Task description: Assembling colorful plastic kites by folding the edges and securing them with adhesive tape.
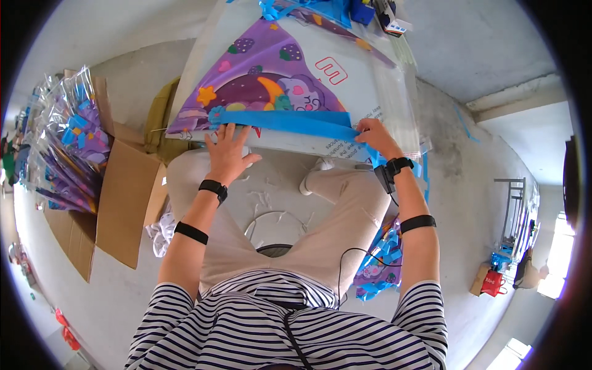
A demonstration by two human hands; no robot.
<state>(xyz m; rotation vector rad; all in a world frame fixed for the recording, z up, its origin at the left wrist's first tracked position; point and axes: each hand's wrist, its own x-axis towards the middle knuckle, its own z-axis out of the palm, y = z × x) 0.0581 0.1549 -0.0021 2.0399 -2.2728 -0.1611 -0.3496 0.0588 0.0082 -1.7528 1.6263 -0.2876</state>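
Note:
A purple triangular sheet printed with cartoon figures (246, 68), like a kite, lies flat on a white printed board (345, 80) in front of me. Along its near edge runs a folded blue strip (290, 121), thin like fabric or film. My left hand (228, 153) rests at the strip's left end with fingers spread, the fingertips touching the near edge. At the right end, my right hand (377, 139) pinches the strip between thumb and fingers. More blue material hangs down by the right wrist. The fingertips of the right hand are partly hidden.
To the left, an open cardboard box (126, 197) holds several purple-and-blue pieces in clear wrapping (74, 148). Another purple-and-blue bundle (379, 265) lies beside my right leg. Blue pieces (330, 12) and a small box (391, 18) lie at the board's far end. Clear plastic covers its right edge.

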